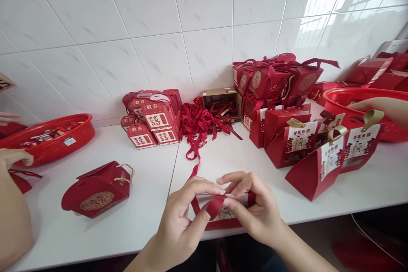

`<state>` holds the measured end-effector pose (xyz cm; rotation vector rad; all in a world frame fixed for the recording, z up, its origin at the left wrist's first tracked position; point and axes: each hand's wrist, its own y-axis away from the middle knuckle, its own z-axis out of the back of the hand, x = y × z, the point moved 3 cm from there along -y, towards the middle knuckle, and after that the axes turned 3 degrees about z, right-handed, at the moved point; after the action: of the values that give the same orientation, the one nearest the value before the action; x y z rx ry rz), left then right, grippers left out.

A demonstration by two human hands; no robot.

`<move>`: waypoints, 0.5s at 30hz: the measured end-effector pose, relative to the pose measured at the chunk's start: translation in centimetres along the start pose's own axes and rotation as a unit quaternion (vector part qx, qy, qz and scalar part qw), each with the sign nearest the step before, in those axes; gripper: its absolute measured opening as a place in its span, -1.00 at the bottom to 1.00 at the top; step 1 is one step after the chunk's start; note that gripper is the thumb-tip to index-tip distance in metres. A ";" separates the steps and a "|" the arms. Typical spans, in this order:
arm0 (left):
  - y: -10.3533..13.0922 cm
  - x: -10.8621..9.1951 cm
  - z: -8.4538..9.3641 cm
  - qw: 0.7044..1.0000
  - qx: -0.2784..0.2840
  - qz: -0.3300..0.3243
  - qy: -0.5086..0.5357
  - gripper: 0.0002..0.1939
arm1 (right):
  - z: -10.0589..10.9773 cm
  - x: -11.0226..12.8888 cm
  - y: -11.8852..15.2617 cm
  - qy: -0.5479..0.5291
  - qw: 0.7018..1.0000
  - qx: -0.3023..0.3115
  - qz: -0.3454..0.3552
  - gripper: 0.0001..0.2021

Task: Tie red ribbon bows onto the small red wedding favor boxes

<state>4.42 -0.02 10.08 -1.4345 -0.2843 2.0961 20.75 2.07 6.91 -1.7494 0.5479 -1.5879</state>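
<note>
At the table's front edge, my left hand (188, 212) pinches a red ribbon (216, 207) between thumb and fingers. My right hand (251, 206) meets it at the same spot, its thumb and fingertips closed on the ribbon above a box top. Under both hands lies a red gift box (223, 223) with a white printed panel, mostly covered by my fingers. A loose ribbon tail runs from the hands back to a tangled pile of red ribbons (199, 121).
Left stands an open red gift box (95, 191) with a twine handle. Small double-happiness boxes (156, 119) are stacked behind. Finished-looking bags (321, 165) and ribboned boxes (274, 78) stand right. Other people's arms (14, 208) reach in at red basins (70, 140) on both sides.
</note>
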 end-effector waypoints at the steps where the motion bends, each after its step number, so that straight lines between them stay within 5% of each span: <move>1: -0.1 0.1 0.0 1.000 0.000 0.011 -0.002 -0.71 | 0.0 -0.1 0.0 -0.003 1.000 -0.002 0.002 -0.78; 15: -1.1 1.7 0.4 0.994 -0.030 0.101 -0.029 -0.83 | 0.2 -0.9 -0.2 0.079 0.996 -0.033 -0.021 -0.81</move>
<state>3.96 1.94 9.45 -1.4944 -0.2346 2.3121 20.76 2.87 6.40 -1.7021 0.6494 -1.7653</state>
